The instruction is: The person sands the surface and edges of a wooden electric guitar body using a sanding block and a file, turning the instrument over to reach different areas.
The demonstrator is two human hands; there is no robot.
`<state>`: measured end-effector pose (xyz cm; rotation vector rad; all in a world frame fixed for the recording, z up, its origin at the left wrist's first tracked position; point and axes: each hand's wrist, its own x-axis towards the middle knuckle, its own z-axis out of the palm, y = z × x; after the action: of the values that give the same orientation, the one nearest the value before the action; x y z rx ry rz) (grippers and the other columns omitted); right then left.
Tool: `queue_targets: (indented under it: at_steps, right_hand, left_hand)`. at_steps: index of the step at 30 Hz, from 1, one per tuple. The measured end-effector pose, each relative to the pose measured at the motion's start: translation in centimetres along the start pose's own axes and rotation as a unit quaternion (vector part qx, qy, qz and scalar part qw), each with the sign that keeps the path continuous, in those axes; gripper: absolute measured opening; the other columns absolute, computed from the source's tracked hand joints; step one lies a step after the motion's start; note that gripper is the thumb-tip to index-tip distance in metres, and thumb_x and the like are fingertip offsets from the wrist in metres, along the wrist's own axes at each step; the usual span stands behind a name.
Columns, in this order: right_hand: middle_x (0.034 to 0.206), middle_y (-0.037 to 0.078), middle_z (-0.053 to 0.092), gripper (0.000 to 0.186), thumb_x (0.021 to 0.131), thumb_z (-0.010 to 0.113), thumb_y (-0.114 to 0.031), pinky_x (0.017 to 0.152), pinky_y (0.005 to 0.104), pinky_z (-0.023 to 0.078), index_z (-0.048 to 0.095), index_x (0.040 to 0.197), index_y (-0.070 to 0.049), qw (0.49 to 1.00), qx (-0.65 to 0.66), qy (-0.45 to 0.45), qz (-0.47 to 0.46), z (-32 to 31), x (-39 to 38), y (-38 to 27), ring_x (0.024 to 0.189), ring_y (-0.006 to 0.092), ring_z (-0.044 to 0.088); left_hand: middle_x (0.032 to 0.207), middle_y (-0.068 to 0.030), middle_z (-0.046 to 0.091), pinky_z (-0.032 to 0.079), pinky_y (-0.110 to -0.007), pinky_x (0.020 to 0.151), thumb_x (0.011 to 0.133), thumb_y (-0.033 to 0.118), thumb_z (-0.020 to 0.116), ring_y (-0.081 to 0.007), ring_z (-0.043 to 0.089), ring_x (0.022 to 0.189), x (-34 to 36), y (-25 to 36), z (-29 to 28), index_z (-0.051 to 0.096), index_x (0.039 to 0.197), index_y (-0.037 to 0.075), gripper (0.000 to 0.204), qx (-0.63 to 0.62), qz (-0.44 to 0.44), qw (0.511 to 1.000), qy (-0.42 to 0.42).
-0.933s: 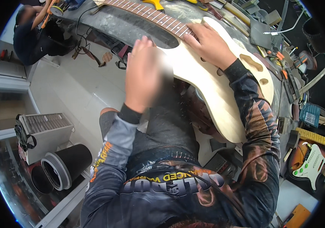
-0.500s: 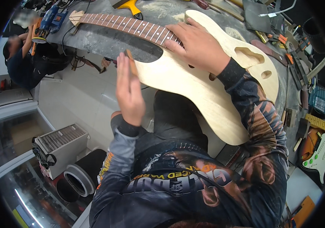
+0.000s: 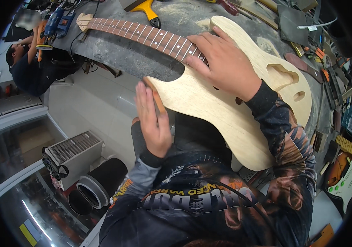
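An unfinished pale wood electric guitar body [image 3: 209,96] lies partly over the bench edge, with a dark fretted neck [image 3: 151,39] running to the far left. My left hand [image 3: 153,119], fingers straight and together, presses a thin orange-brown strip, perhaps a sanding pad [image 3: 158,101], against the outer edge of the near horn. How its thumb grips the strip is partly hidden. Spread flat over the body and the end of the fretboard is my right hand [image 3: 225,61]. Routed cavities [image 3: 282,77] show to the right of it.
Dust covers the grey bench [image 3: 122,51]. A yellow-handled brush [image 3: 147,11] lies at its far side, and hand tools [image 3: 328,70] crowd the right. A second guitar [image 3: 342,177] is at the right rim. Another person [image 3: 28,66] works at far left near a blue power tool [image 3: 54,22].
My left hand and the strip have moved from the horn's tip down along its outer edge. The whole view has shifted slightly; my right hand stays on the guitar.
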<state>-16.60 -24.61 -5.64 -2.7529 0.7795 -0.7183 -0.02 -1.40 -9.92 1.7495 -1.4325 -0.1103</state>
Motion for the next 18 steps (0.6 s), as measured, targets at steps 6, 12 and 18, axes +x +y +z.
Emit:
queue_targets:
  at_steps: [6,12,18]
  right_hand:
    - [0.127,0.02,0.077,0.052,0.114,0.062,-0.045,0.135,0.0516,0.039,0.07,0.141,-0.002,1.0,0.016,-0.006,-0.01,0.1,0.3,0.2,0.125,0.0363,0.073]
    - [0.129,0.021,0.077,0.053,0.114,0.061,-0.046,0.136,0.0527,0.038,0.07,0.142,-0.002,1.0,-0.006,-0.011,-0.005,0.2,0.1,0.4,0.128,0.0368,0.072]
    - [0.13,0.021,0.077,0.055,0.115,0.059,-0.048,0.137,0.0532,0.037,0.069,0.143,-0.001,1.0,0.011,-0.022,-0.005,0.4,0.0,0.5,0.127,0.0376,0.073]
  left_hand:
    - [0.185,-0.0294,0.038,0.021,-0.055,0.142,0.113,0.008,0.048,-0.0461,0.032,0.174,1.2,0.2,0.5,0.045,0.173,-0.009,0.063,-0.073,-0.057,0.996,0.017]
    - [0.185,-0.0285,0.039,0.025,-0.049,0.141,0.117,0.012,0.046,-0.0441,0.032,0.174,0.1,-0.3,0.3,0.044,0.173,-0.008,0.06,0.103,0.068,0.992,-0.02]
    - [0.191,-0.0308,0.017,0.013,-0.055,0.143,0.116,0.012,0.047,-0.0494,0.016,0.178,-1.1,0.5,2.1,0.022,0.183,-0.003,0.073,-0.117,-0.022,0.992,0.042]
